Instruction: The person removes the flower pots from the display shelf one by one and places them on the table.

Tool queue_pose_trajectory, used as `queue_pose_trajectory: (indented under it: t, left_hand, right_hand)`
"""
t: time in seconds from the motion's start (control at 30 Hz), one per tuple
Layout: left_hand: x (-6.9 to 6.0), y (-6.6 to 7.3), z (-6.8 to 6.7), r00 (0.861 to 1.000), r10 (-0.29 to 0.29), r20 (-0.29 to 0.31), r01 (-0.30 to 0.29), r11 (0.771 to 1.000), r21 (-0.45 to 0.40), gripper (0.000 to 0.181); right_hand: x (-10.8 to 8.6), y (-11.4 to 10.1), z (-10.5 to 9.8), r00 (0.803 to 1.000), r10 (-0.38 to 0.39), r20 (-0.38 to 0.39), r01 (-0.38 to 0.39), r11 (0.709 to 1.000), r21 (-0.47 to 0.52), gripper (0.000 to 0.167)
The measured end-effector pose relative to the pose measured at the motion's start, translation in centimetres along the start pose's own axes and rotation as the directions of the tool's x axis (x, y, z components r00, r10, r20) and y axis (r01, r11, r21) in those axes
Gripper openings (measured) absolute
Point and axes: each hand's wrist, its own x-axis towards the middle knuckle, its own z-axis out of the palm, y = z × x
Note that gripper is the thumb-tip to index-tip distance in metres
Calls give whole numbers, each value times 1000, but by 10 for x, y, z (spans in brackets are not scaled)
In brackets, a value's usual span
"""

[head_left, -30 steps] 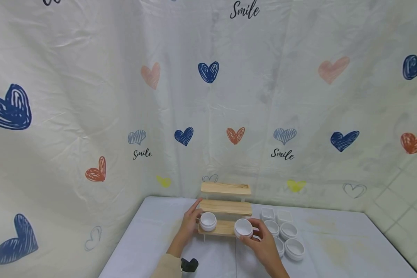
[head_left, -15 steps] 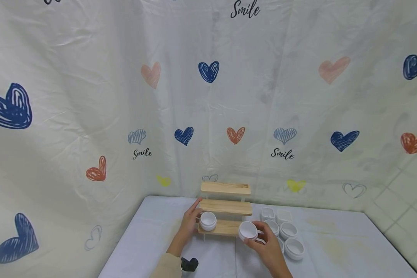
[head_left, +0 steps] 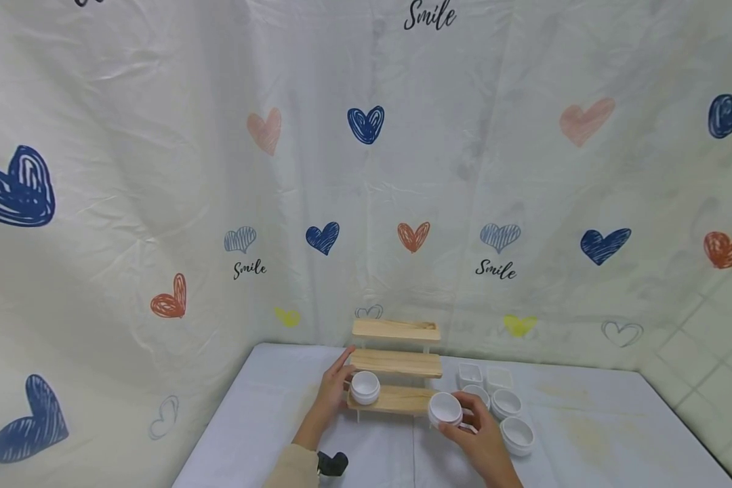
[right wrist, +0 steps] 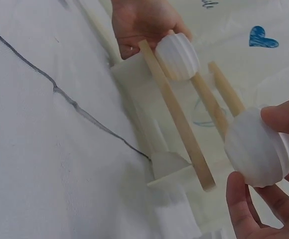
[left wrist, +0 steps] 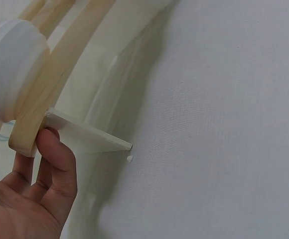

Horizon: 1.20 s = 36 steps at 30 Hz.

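A three-tier wooden stand (head_left: 396, 364) is on the white-covered table. My left hand (head_left: 331, 393) grips the left end of its lowest shelf (left wrist: 52, 82), fingertips by the white leg (left wrist: 87, 130). A white round bowl (head_left: 364, 386) with ridged sides sits upright on that shelf's left part, beside this hand. My right hand (head_left: 480, 434) pinches a similar white bowl (head_left: 445, 409) between thumb and fingers, at the shelf's right end. In the right wrist view this bowl (right wrist: 258, 149) appears clear of the shelf; its underside is hard to judge.
Right of the stand are more round white bowls (head_left: 517, 434), partly hidden by my right hand, and two small square dishes (head_left: 470, 374) behind them. A patterned curtain (head_left: 366, 183) hangs just behind the stand. The table (head_left: 598, 420) extends to the right.
My right hand has moved the white bowl rightward and slightly nearer to me, from over the lowest shelf to its right end. The left hand and the other bowl stay put.
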Motion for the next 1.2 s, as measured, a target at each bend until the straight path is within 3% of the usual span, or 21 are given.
queue_pose_trajectory:
  t: [0.17,0.53,0.97,1.07,1.2]
  left_hand:
    - [0,0,1,1000,6,-4,-6,1000,7,52]
    - [-3,2,0,1000,24,1,-24,1000,16,54]
    - [-3,1,3,1000,4,-23,-4,1000,18,54]
    - [-10,9,4,1000,7,-23,-7,1000,20,54]
    - [-26,31,3,1000,24,-16,-24,1000,11,54]
  right_hand:
    - [-1,0,-7,1000,-22,6,22,1000,5,63]
    - [-5,3,-21,1000,21,9,-20,998,-58,63]
    - [-12,8,-37,999,32,-4,-33,995,-96,63]
    - [-12,11,-40,999,45,-2,-45,992,-115,63]
    - [-12,15,-45,999,49,-5,-49,989,-136,64]
